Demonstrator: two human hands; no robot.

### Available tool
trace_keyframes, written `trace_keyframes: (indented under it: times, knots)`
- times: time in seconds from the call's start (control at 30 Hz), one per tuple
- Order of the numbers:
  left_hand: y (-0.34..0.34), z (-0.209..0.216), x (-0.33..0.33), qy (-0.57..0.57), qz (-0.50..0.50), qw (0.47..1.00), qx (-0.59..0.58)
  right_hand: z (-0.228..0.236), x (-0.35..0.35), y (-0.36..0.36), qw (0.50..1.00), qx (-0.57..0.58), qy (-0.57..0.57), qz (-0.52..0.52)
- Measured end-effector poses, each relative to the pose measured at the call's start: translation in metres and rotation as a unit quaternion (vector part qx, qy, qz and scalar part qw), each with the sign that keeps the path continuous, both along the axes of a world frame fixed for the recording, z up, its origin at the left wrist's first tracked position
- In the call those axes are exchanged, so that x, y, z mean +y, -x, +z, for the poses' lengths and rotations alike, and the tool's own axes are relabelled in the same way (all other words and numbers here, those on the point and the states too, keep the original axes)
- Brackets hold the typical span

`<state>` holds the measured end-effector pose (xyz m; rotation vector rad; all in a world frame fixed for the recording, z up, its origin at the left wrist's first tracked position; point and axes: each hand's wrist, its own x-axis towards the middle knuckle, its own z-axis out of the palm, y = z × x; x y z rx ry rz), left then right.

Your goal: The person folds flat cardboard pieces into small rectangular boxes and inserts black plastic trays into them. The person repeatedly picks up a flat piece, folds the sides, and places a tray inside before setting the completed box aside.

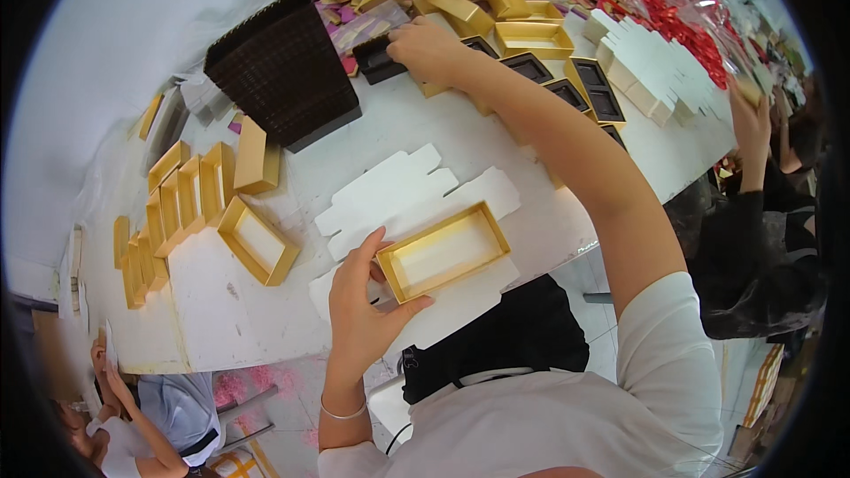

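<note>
My left hand grips the near left corner of an open gold cardboard box, which has a white inside bottom. That box is tilted above flat white die-cut card sheets on the table. My right hand is stretched to the far side, its fingers closed on the right end of a black plastic insert tray. Just left of that tray rises a tall stack of black insert trays. Gold boxes with black inserts lie beyond and beside my right forearm.
Several empty gold boxes stand at the left. More gold boxes are heaped at the back, before purple and red wrapped pieces. White cards are stacked at the right. Other people work at the lower left and right.
</note>
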<state>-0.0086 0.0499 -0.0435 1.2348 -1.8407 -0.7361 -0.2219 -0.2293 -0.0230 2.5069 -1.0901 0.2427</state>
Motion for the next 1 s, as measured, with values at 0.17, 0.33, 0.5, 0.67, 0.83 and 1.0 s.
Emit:
trace_keyframes:
  times: [0.17, 0.33, 0.5, 0.67, 0.83, 1.0]
  knots:
    - [0.007, 0.004, -0.006, 0.015, -0.005, 1.0, -0.027, 0.009, -0.009, 0.025, 0.984, -0.169, 0.029, 0.057]
    - [0.005, -0.001, -0.008, 0.021, -0.007, 0.999, -0.026, 0.027, -0.003, 0.037, 0.927, -0.369, -0.043, -0.046]
    - [0.004, 0.007, -0.002, 0.028, -0.007, 0.999, -0.04, 0.096, 0.171, 0.034, 0.725, -0.551, -0.414, -0.019]
    - [0.01, 0.015, 0.004, -0.026, -0.026, 0.999, -0.007, 0.081, 0.196, 0.03, 0.803, -0.14, -0.577, -0.039]
    - [0.014, 0.018, 0.002, -0.026, -0.061, 0.998, -0.023, 0.049, 0.221, 0.004, 0.916, -0.199, -0.342, 0.067]
    - [0.007, 0.017, 0.002, -0.025, -0.066, 0.997, -0.039, 0.048, 0.225, 0.021, 0.929, -0.219, -0.253, 0.157]
